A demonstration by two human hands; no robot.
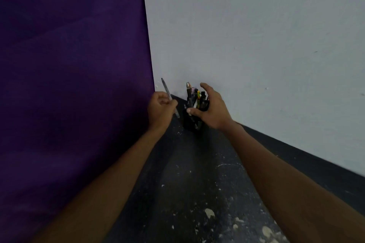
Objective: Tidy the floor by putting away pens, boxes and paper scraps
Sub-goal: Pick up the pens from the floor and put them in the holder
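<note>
Speckled dark floor (187,183) runs to the corner, where a black pen holder (192,123) full of pens (197,96) stands. Left hand (161,108) grips a grey pen (166,89) just beside it; right hand (212,108) is spread loosely against the holder, grasping nothing.

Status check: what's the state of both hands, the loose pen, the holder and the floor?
pen holder: upright in the corner, holding pens.
left hand: grips the pen.
pen: tilted, not yet in the pen holder.
right hand: open, cupped beside the pen holder; contact unclear.
floor: pale flecks scattered on it.
</note>
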